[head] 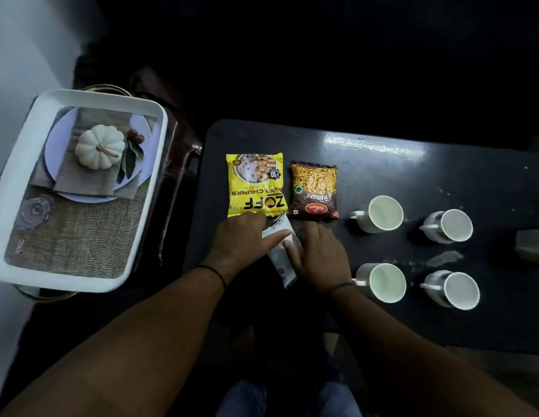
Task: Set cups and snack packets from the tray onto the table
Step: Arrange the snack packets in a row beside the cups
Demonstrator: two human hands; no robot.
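A white tray [147, 188] with a printed pumpkin picture on its floor sits at the left, with no cups or packets in it. On the black table [412, 176] lie a yellow soya chunks packet [256, 188] and a brown-and-orange mixture packet [314, 191]. Just in front of them lies a small white packet [281, 260]. My left hand [244, 242] and my right hand [319, 257] both rest on that white packet with straight fingers. Several white cups stand to the right; the nearest are at back [379, 213] and front [382, 282].
A dark wooden chair or stand [178, 164] holds the tray beside the table's left edge. A pale box-like object [533, 245] sits at the table's far right. My knees [289, 398] show at the bottom.
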